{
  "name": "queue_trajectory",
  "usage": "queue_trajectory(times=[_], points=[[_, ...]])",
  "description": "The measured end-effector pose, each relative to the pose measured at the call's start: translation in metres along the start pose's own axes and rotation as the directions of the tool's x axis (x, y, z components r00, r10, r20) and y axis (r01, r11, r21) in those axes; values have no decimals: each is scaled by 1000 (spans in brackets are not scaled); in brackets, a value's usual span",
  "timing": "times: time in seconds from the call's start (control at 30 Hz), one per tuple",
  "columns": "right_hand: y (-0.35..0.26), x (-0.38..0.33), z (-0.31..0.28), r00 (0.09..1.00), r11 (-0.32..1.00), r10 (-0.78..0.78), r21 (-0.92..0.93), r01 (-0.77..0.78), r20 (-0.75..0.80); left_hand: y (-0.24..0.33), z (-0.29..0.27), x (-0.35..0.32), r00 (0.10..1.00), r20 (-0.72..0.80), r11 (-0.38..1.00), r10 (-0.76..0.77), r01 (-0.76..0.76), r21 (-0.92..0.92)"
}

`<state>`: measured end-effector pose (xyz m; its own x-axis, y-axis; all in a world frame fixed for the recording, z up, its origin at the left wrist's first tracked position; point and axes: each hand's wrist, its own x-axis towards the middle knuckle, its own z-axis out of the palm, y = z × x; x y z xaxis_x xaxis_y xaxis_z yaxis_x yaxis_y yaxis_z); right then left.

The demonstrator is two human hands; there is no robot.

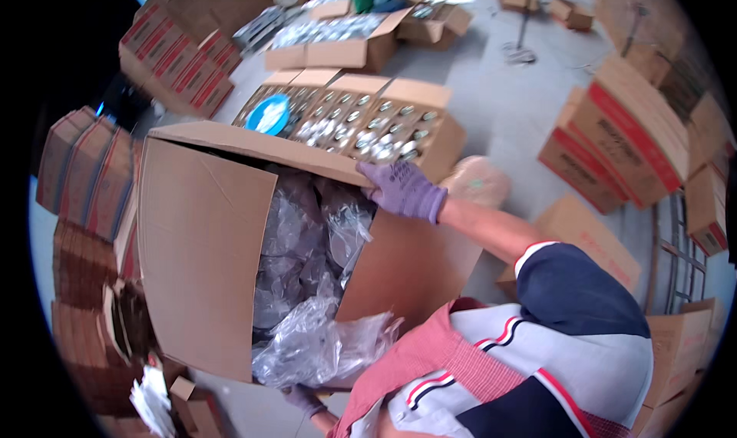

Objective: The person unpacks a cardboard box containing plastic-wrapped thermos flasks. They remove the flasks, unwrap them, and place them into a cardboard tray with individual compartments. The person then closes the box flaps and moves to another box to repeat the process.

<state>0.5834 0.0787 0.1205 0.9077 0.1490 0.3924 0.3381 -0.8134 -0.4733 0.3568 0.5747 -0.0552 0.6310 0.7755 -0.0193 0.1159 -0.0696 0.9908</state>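
Smooth grey floor (pixel 503 115) spread behind. Knit-gloved fingers of the right hand (pixel 404 190) pinched the stiff edge of an open carton (pixel 203 261); the left hand (pixel 305 399) met its lower side, finger grip unclear. Crumpled clear plastic (pixel 299 350) bulged inside; beyond stood a box (pixel 445 142) of silvery pieces (pixel 326 131).
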Motion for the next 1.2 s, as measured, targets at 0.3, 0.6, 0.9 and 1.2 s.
queue_trajectory(times=[0.3, 0.6, 0.9, 1.2], points=[[-66, 178, 204, 951, 998, 9, 60, -28, 309, -47, -8, 165, 936, -240, 966, -257, 259, -24], [6, 403, 418, 857, 982, 139, 41, -184, 497, -49, 151, 373, 934, -171, 923, -314, 343, 176], [159, 568, 708, 771, 934, 339, -92, -346, 539, -130, 341, 626, 901, -115, 814, -419, 428, 393], [278, 569, 839, 561, 850, 527, -377, -369, 639, -342, 423, 742, 817, 68, 597, -572, 358, 718]])
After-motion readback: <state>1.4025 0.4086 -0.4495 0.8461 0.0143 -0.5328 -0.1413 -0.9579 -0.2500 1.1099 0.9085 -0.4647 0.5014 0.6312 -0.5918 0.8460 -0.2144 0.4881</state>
